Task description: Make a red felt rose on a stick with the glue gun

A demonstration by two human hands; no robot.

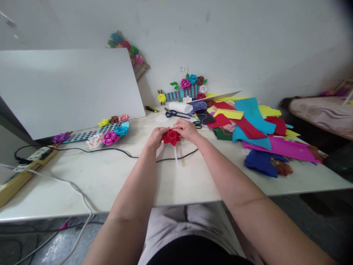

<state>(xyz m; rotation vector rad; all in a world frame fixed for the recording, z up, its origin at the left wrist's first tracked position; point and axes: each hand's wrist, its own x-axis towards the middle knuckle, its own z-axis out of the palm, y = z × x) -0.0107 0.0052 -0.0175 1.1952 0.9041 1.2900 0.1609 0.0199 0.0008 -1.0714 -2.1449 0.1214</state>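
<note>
A red paper flower [172, 137] is held between my two hands above the middle of the white table. My left hand [157, 137] grips its left side, fingers closed on the petals. Across its upper right edge, my right hand [186, 129] pinches the flower with thumb and fingers together. A thin whitish strip [176, 154] hangs below the flower. Just beyond my hands lie dark-handled scissors [171, 113], a white roll [180, 107] and a second pair of scissors [197, 124], partly covered by my right hand.
Colourful paper sheets [253, 121] heap up at the right. A flower-decorated guitar shape [96, 133] lies at left, before a leaning white board [68, 88]. A black cable [121, 150] crosses the table [187, 187] to a power strip [30, 165]. A yellow cutter [151, 109] lies farther back.
</note>
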